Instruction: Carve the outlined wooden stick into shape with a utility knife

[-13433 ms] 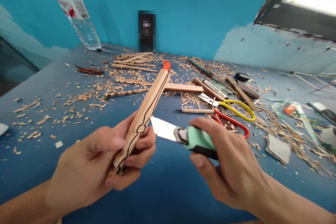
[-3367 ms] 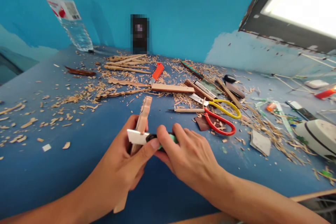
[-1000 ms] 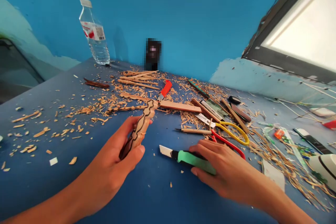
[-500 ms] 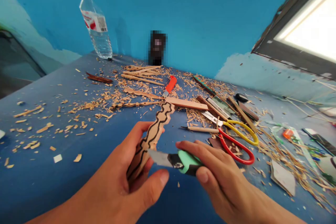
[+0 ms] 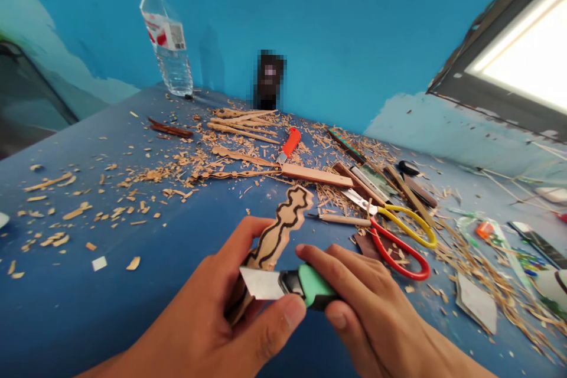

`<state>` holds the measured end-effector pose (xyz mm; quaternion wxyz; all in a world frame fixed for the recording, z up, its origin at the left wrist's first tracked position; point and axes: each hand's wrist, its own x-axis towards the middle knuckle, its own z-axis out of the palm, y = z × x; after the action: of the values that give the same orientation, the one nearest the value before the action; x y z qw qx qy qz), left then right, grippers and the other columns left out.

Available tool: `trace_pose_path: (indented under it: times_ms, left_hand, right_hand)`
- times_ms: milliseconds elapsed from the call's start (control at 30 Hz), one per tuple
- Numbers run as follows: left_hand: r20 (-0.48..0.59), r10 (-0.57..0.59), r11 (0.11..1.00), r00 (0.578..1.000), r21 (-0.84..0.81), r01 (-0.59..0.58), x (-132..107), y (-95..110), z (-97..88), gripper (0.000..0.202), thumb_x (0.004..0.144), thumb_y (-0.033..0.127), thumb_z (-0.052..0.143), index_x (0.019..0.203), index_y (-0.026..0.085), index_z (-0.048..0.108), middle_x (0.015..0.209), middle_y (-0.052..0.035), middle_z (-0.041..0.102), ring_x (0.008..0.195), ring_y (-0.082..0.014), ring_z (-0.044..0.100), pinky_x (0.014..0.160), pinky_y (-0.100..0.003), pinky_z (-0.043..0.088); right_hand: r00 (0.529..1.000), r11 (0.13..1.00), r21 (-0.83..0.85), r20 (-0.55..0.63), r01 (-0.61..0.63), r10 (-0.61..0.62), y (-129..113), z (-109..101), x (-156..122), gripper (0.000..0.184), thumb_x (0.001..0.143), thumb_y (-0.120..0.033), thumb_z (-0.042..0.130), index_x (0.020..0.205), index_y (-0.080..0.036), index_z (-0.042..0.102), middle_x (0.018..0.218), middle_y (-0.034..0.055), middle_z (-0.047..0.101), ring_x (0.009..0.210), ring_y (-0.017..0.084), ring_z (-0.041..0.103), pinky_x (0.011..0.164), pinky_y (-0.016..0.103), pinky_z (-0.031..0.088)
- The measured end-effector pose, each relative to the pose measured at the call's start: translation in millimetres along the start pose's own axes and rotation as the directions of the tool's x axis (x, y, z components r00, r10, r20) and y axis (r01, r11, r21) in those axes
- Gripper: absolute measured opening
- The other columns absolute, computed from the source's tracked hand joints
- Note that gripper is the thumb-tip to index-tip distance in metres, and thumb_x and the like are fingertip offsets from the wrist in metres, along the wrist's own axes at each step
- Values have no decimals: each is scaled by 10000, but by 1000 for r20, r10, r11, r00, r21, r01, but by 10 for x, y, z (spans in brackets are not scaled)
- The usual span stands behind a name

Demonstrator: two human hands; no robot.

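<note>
While L hand holds blk-lined wood — long axis points fwd-R.

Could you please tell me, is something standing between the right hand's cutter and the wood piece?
Nothing visible does: seen from here, the blade of the green cutter in the right hand overlaps the wood piece in the left hand. The left thumb lies close to the blade's base; contact is unclear.
</note>
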<state>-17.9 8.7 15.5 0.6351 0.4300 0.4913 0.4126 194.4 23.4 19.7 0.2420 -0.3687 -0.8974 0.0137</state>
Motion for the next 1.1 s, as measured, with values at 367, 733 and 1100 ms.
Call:
trace_pose_path:
  times_ms: [367,733,1100]
  left_hand:
    - [-132,215,924,968,348,-158,-18,-16,0,502,883,637,654,1273,322,674,518,45,541,519,-222,547,499,-320,363]
    - [49,14,982,999,189,-23,64,-94,-108,529,948,608,657,1356,344,447,580,117,333,426,-96,283,362,-167,287]
    - [31,-100,995,995,1,100,52,-127,-155,677,696,523,929,1227,329,557,678,102,324,519,-70,218,426,-157,224]
  right_hand:
    - [998,956,-293,-54,14,-31,-110,118,6,465,1133,-400,270,1396,-108,518,821,72,710,592,206,677,524,322,565]
    - [995,908,-420,-96,-9,-34,-77,205,-11,484,1122,-435,353,1457,-117,498,775,55,652,595,231,614,535,351,471]
    - [964,865,434,188,-253,188,49,-47,-95,321,1122,-487,436,1405,-338,461,1002,-1,712,805,127,686,687,213,543]
